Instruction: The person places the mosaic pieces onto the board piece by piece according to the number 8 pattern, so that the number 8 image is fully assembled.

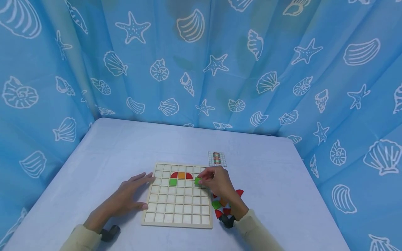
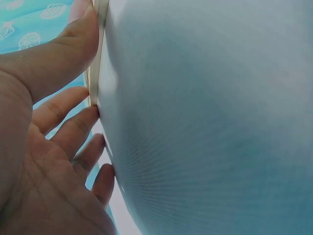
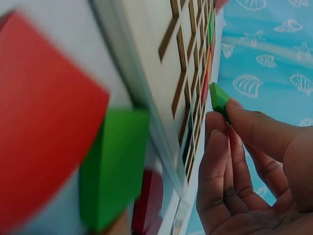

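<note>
A wooden grid board (image 1: 176,226) lies on the table. In its upper rows sit an orange square block (image 1: 181,175) between two red quarter-round blocks (image 1: 174,175), with a green square block (image 1: 173,182) below the left red one. My right hand (image 1: 216,179) pinches another green square block (image 1: 197,181) between thumb and fingertips, close over the board's right side; the right wrist view shows this green block (image 3: 219,101) too. My left hand (image 1: 127,195) rests at the board's left edge, fingers spread and thumb touching the frame (image 2: 96,73).
Loose red, green and orange blocks (image 1: 216,204) lie right of the board, partly hidden under my right wrist. A small pattern card (image 1: 222,159) lies beyond the board's top right corner. The white table (image 1: 270,167) is backed by a blue shell-print curtain (image 1: 201,69).
</note>
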`<state>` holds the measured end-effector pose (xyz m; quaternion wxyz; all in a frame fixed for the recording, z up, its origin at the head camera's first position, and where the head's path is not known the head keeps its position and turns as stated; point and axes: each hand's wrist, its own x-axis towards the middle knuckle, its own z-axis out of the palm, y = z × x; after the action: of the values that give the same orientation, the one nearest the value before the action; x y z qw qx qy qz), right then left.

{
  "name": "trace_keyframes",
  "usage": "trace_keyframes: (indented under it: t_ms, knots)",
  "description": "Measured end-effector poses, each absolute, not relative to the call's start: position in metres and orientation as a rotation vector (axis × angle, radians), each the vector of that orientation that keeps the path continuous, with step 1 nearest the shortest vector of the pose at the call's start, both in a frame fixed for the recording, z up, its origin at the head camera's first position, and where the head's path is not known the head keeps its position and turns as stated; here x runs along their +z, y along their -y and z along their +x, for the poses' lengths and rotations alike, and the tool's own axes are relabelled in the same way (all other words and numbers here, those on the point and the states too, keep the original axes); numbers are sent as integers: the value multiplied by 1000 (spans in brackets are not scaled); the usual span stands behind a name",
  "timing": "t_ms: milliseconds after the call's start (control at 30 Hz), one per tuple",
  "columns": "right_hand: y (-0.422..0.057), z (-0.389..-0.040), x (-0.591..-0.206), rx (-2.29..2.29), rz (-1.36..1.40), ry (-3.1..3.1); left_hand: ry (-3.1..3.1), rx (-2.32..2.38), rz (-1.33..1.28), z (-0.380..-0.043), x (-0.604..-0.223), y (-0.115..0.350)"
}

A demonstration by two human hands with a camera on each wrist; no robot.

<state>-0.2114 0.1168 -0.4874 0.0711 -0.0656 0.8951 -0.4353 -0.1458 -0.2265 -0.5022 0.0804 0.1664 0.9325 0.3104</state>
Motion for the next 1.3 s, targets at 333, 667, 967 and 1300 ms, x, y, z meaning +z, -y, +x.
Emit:
trace_keyframes:
  t_ms: [333,667,967,1300]
  knots:
    - [-92,-215,-488,-1260,-313,-2695,-2811,893,490,-148,-503,225]
    - [-82,-215,-486,-1155,-320,-2742,-2804,906,479,-148,-503,225]
    - [-84,-215,-485,-1119,-315,-2714,-2799,902,485,-148,-505,225]
    - [-127,-213,-478,-1256,-171,-2710,-2805,878,466,-147,-504,225]
